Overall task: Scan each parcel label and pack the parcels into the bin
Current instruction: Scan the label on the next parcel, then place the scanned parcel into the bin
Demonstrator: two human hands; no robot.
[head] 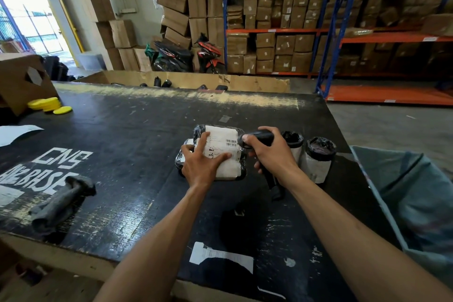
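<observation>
In the middle of the frame, the left hand (204, 163) presses the parcel (215, 154) flat on the worktop (122, 154) with spread fingers (204, 138). The right hand (267, 152) grips the scanner (257, 138); aim it straight at the barcode (231, 142) and keep the label smooth.

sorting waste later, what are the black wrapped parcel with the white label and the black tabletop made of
Black wrapped parcel: glossy plastic film, apparently; it crinkles and glints. Its white label looks like matte paper with printed barcodes. Black tabletop: probably painted wood; scuffs expose a pale layer at the edges.
</observation>
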